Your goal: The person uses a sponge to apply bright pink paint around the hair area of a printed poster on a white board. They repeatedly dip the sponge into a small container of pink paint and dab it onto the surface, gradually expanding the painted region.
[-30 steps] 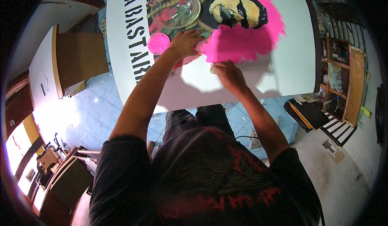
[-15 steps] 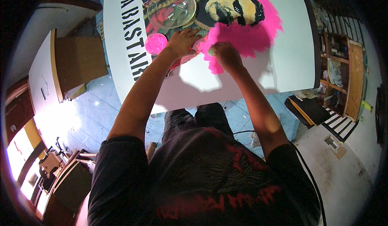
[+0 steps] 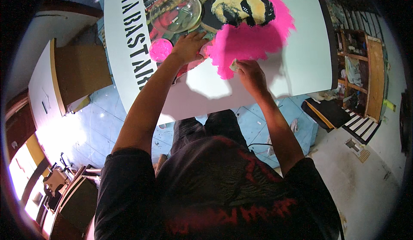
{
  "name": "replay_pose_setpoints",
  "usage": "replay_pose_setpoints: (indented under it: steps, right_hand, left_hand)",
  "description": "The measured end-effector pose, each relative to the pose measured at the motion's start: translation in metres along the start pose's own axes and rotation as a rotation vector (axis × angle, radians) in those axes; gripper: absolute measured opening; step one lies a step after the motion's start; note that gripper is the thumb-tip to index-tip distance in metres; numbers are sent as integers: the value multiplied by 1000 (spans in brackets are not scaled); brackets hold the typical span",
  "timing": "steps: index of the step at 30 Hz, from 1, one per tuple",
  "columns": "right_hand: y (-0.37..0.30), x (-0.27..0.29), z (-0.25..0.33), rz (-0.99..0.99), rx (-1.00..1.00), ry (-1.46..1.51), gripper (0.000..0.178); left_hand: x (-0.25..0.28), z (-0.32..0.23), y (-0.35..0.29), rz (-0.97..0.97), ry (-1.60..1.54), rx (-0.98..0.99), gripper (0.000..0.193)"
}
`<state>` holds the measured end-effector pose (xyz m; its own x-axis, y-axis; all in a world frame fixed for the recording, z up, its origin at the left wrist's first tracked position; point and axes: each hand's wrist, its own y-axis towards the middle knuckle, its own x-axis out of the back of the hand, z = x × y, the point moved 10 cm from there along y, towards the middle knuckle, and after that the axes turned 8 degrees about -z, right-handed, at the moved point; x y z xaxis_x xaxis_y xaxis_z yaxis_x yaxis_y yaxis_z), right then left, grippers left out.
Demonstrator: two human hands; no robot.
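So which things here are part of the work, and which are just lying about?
Seemingly in use:
white board
pot of pink paint
small pale piece, held in the right hand
clear round bowl, perhaps

Apparently just lying about:
wooden shelf unit
flat black case on the floor

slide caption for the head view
Left hand on painted board, right hand holding a small pale piece at edge of pink paint.

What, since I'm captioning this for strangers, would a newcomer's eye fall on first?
Probably the bright pink patch around much of the painted portrait, right of the middle of the white board. Next comes the right hand, pinching a small pale piece at the patch's near edge. The left hand lies spread over the board, beside a round tub of pink paint.
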<state>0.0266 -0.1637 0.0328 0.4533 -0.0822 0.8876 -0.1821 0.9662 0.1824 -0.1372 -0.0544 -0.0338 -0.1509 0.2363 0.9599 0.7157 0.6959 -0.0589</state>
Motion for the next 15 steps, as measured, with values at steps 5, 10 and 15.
replay_pose_setpoints:
  steps: [5, 10, 15]
  right_hand:
    - [2, 0, -3, 71, -58, 22, 26]
    - [21, -9, 29, -57, -14, 83, 19]
    - [54, -39, 44, 9, 68, 47, 19]
  left_hand:
    - [1, -6, -7, 7, 57, -17, 86]
    - [-4, 1, -3, 22, 3, 30, 79]
    - [5, 2, -8, -39, -33, -3, 80]
